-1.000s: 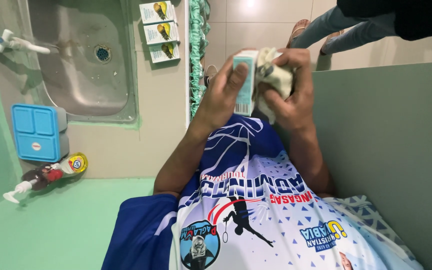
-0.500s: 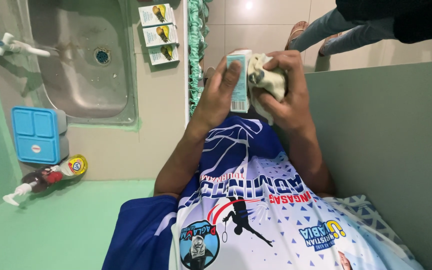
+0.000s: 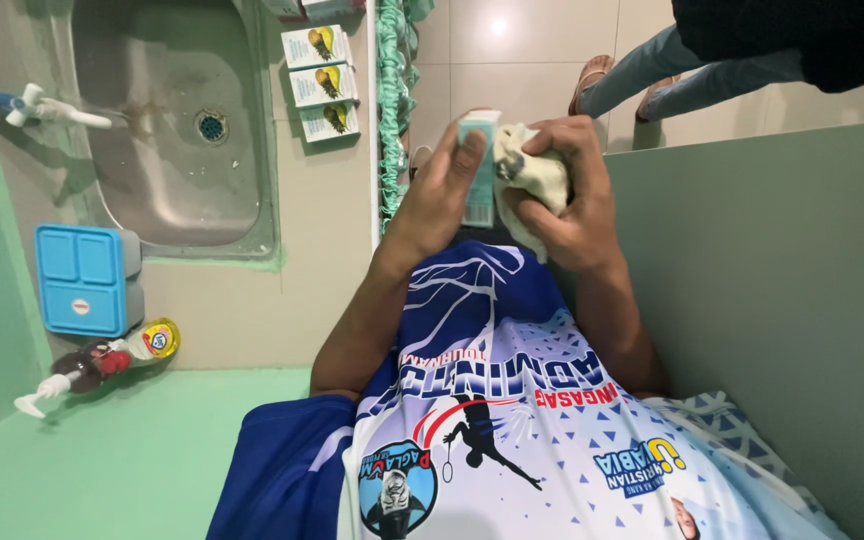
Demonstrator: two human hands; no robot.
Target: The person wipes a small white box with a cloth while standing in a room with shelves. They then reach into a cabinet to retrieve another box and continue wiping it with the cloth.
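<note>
carton (image 3: 479,190) in left hand (image 3: 442,190), sink (image 3: 167,140) beside.

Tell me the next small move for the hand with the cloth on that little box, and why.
Probably slide the crumpled pale cloth further along the small teal and white carton. The right hand presses the cloth against the carton's side, while the left hand has its grip on the opposite side with fingers laid flat across it. Only the cloth-side face is being covered, so the remaining faces likely come next.
</note>
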